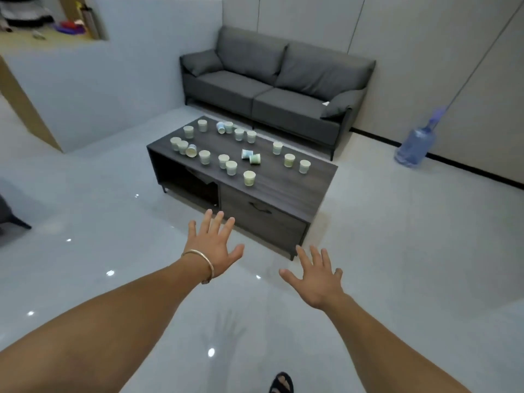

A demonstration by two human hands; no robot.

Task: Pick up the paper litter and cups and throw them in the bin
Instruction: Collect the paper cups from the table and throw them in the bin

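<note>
Several paper cups (249,178) stand scattered over the dark wooden coffee table (295,188); a few lie tipped on their sides, such as a pair near the middle (251,156). My left hand (217,245), with a bangle on its wrist, is stretched out with fingers spread, in front of the table's near edge and holding nothing. My right hand (316,276) is also spread flat and empty, lower and to the right, over the glossy floor. Both hands are well short of the cups. No bin is in view.
A grey two-seat sofa (272,89) stands behind the table against the wall. A blue water jug (415,146) sits on the floor at the right wall. A white partition (113,80) rises at the left. My sandalled foot (282,382) shows at the bottom.
</note>
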